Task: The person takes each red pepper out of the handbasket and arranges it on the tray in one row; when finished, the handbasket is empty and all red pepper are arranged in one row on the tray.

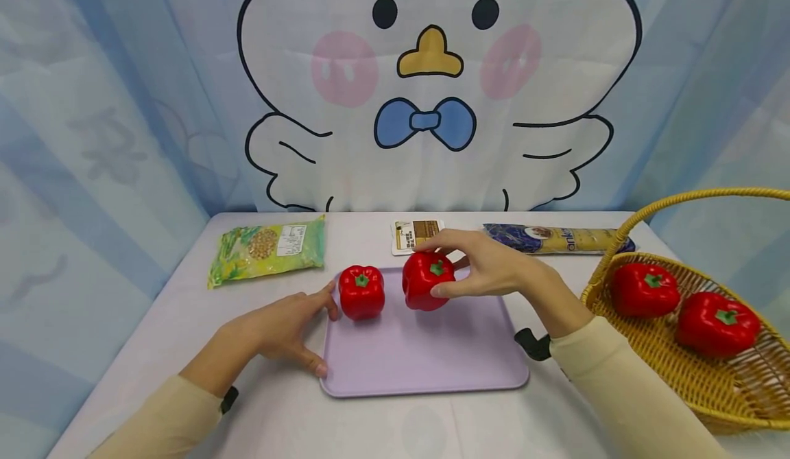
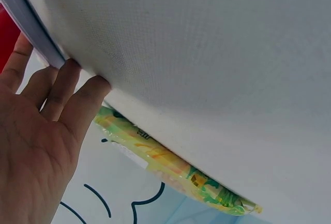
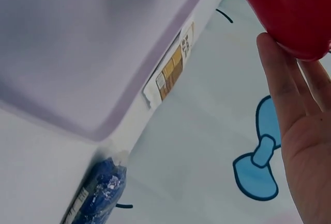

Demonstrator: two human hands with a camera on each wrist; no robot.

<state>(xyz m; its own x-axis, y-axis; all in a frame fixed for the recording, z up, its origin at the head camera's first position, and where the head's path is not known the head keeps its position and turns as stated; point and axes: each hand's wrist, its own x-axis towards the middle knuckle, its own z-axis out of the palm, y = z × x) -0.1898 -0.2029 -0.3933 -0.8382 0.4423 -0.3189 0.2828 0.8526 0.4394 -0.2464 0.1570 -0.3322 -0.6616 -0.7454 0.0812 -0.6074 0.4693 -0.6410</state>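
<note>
My right hand holds a red bell pepper with a green stem between thumb and fingers, over the back part of a pale purple tray. In the right wrist view the fingertips press against the held pepper's glossy side. Another red bell pepper stands in the tray's back left corner. Along the tray's left edge rests my left hand, thumb near the front corner and fingers by the back corner. The left wrist view shows its fingers fairly straight against the tray rim.
At the right stands a yellow wicker basket with a tall handle, holding two red bell peppers. Behind the tray lie a green-yellow bag, a small white-and-brown packet and a long blue-yellow package. A printed curtain hangs behind.
</note>
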